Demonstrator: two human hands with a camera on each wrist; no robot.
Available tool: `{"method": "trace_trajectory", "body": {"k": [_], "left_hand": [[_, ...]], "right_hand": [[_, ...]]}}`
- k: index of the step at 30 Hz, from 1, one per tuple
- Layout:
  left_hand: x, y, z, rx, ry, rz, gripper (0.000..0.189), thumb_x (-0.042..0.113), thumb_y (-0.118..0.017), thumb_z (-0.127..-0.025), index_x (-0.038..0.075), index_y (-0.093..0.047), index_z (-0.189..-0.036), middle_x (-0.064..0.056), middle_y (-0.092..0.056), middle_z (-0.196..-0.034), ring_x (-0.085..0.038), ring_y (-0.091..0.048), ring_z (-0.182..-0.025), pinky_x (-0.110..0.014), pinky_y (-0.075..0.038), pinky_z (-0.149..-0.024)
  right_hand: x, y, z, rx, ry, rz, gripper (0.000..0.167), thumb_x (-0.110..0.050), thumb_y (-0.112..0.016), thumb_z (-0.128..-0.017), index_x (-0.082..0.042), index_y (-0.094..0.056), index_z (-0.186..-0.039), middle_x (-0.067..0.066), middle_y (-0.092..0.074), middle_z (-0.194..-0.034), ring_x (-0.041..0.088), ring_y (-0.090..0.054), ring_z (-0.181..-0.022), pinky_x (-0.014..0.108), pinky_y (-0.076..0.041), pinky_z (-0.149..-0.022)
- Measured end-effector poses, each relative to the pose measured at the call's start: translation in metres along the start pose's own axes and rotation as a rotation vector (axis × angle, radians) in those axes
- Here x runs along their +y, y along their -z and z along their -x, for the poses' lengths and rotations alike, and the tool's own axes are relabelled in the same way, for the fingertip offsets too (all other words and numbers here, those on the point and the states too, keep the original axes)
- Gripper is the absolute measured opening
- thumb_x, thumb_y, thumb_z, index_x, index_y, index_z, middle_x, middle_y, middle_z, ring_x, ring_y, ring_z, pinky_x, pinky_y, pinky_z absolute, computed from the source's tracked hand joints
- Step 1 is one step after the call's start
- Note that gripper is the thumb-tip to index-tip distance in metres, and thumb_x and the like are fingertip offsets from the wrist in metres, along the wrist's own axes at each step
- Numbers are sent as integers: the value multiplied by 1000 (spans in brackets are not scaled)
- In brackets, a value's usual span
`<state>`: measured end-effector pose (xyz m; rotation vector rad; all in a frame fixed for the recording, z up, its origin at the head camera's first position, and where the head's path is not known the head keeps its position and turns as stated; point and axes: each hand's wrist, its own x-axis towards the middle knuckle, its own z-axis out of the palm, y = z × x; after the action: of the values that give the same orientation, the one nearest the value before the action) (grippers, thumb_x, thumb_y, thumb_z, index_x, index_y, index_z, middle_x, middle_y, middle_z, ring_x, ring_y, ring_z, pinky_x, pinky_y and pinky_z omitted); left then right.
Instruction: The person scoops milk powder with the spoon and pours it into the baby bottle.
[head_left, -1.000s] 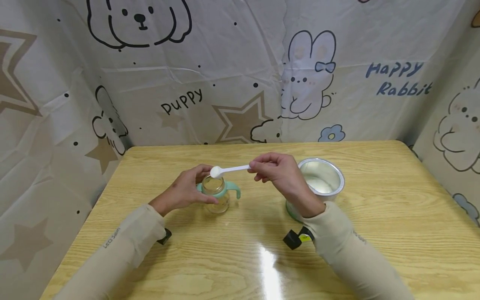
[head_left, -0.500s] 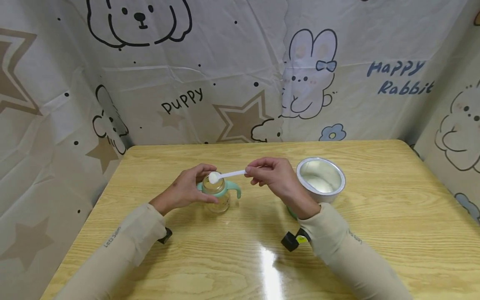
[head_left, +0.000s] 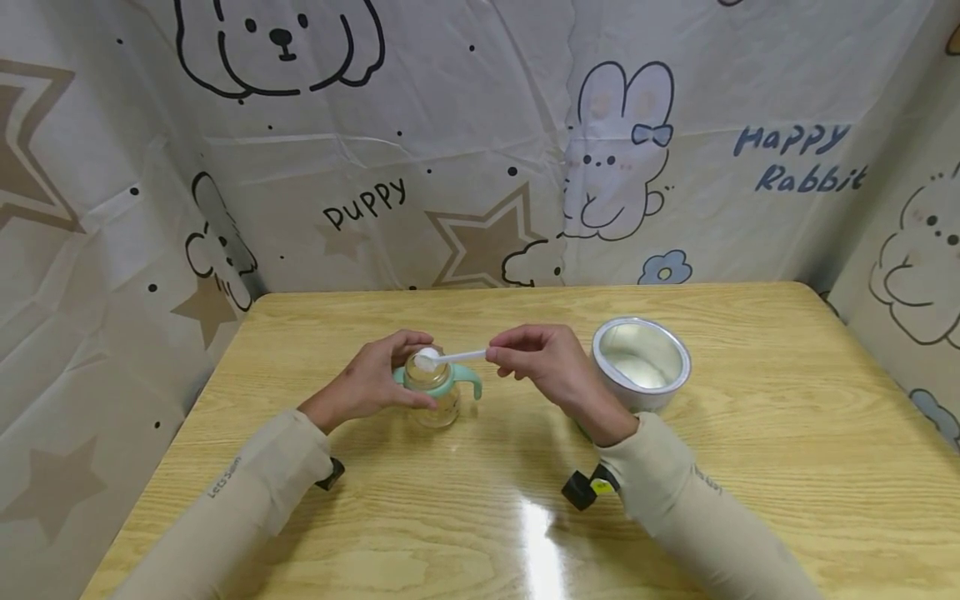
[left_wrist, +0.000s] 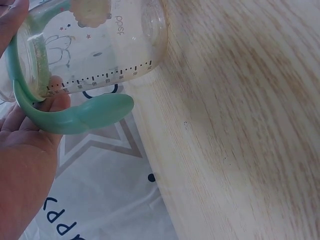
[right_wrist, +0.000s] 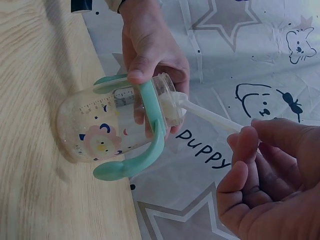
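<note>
Scoop (head_left: 467, 356) in right hand (head_left: 547, 367), far end of handle pinched between thumb and fingertip; remaining fingers bent toward palm. White bowl of scoop right at bottle's open mouth, seemingly partly inside rim; contents of bowl hard to tell. Bottle (head_left: 442, 411) clear, upright on table (head_left: 450, 517), left of can. Left hand (head_left: 371, 379) wrapped round bottle just below mouth, at green collar (right_wrist: 151, 105), thumb on near side, fingers round far side. Two curved green handles, one (head_left: 468, 379) sticking out toward right hand. Measuring scale and printed animal face on bottle wall, visible from right wrist.

Can (head_left: 651, 402) silver-rimmed, open-topped, just behind right wrist, partly covered by it; pale stuff inside. Beige sleeves (head_left: 243, 487) on both arms, black device (head_left: 579, 492) at right wrist, another at left. Table wood-grained, with bright glare streak near front. Behind, pale cloth (head_left: 337, 142) printed with stars, puppy, rabbit, lettering.
</note>
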<state>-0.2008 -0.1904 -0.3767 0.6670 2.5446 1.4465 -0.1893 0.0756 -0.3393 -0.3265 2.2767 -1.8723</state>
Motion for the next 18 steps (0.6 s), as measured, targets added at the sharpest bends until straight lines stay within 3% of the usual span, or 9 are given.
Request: {"method": "trace_trajectory", "body": {"k": [10,18], "left_hand": [[1,1,0,-9,9,-18,79,6,-92,-69,-4,-51,-135,-15,-62,-133,-31,-60,-119,-49,-49,-99],[-1,1,0,-6,16,-18,78,8,-92,-70,-3,-51,-135,-14,-62,-133,-31,-60,-119,-48,-50,-99]], "right_hand": [[2,0,4,-8,46,78,16,-14,-77,-89,-2,-76,-98,1,-71,-84,14,-62,-77,27,-50,-68],[3,-1,5,-4,57,113,15,-13,-76,-89,-1,-75,-99,6,-73,-90,13,-63,-79,28,-51,-71]]}}
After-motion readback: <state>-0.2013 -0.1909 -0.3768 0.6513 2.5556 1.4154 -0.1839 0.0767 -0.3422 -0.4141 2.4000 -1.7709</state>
